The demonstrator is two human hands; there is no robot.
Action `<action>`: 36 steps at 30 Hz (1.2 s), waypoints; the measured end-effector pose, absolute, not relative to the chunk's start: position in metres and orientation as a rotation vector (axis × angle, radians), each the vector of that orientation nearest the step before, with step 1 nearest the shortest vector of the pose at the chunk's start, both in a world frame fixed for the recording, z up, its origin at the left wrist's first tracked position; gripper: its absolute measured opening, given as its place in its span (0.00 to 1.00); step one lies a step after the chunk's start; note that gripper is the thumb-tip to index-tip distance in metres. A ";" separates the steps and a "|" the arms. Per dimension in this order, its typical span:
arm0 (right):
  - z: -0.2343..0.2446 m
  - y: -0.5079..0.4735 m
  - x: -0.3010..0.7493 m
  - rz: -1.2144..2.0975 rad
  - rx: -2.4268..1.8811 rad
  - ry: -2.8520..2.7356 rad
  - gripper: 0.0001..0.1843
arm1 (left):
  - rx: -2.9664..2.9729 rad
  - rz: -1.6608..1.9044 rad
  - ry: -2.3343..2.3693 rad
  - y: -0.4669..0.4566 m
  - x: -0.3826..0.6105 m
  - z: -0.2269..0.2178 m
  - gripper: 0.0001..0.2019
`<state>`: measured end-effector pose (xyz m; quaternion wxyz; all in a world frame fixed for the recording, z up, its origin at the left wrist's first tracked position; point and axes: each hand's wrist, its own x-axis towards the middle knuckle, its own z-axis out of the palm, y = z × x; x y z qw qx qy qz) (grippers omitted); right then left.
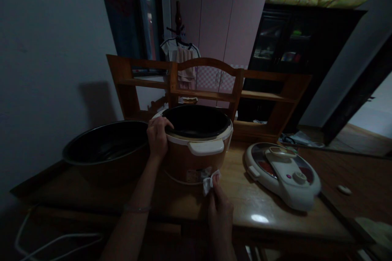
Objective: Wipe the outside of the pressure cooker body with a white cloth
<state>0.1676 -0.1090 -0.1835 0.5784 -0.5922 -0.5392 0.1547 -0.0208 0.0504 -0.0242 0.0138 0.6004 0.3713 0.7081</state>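
An electric cooker body (180,153), tan with a white rim and a white side handle (206,147), stands on the wooden desk with its dark inside open upward. My left hand (158,136) grips its rim at the left, fingers bent over the edge. Low on the cooker's front, my right hand (220,204) pinches a crumpled white wipe (211,181) close by the label (193,175); whether the wipe presses on the wall I cannot tell. A large dark inner pot (76,159) sits to the left. The white cooker lid (284,175) lies at the right.
A wooden shelf frame (205,94) rises along the back of the desk (241,212). A white cable (58,240) hangs at the lower left, near the front edge. Beyond stand pink cabinets (214,28) and a dark cupboard (288,45).
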 end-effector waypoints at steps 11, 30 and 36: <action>-0.187 -0.124 0.143 0.345 -1.358 -1.429 0.31 | 1.888 2.175 1.190 0.049 -0.021 -0.023 0.28; -0.172 -0.137 0.109 0.461 -1.176 -1.471 0.37 | 1.870 2.167 1.220 0.049 -0.020 -0.023 0.29; -0.168 -0.140 0.102 0.664 -1.102 -1.386 0.28 | 1.893 2.159 1.217 0.048 -0.021 -0.022 0.29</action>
